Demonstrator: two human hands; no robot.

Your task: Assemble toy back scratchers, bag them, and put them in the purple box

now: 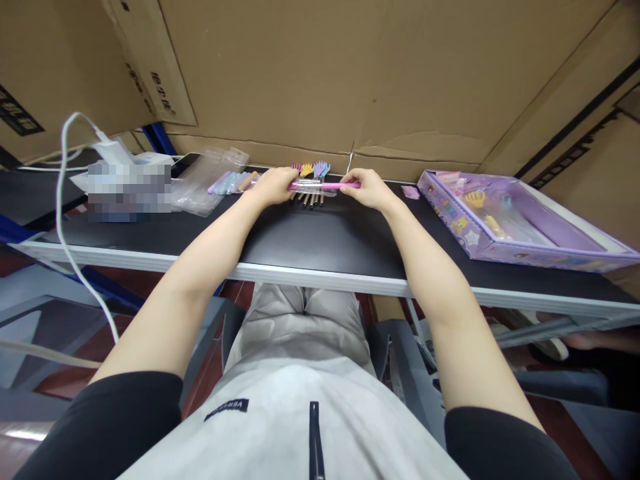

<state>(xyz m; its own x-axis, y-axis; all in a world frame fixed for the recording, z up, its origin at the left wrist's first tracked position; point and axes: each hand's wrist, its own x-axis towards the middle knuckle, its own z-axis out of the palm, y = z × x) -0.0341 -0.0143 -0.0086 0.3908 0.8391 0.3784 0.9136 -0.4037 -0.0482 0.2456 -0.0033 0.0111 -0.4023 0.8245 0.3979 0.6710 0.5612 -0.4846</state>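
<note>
A slim pink stick (332,186) lies level between my hands, partly within or behind clear plastic film. At its left end, my left hand (276,185) is closed on it and the film. The fingers of my right hand (369,187) pinch its right end. Just behind the stick, several small sticks with hand-shaped tops (320,169) in pink, yellow, purple and blue lie side by side, their dark tips (313,201) pointing toward me. Several pastel-coloured sticks (231,183) rest left of my left hand, partly hidden by it.
Clear plastic bags (203,190) lie at the left beside a white charger with a cable (61,193). An open purple box (530,257) with a yellow hand-shaped piece stands at the right. A small pink packet (411,192) lies near it. Cardboard (310,80) walls the table's back edge.
</note>
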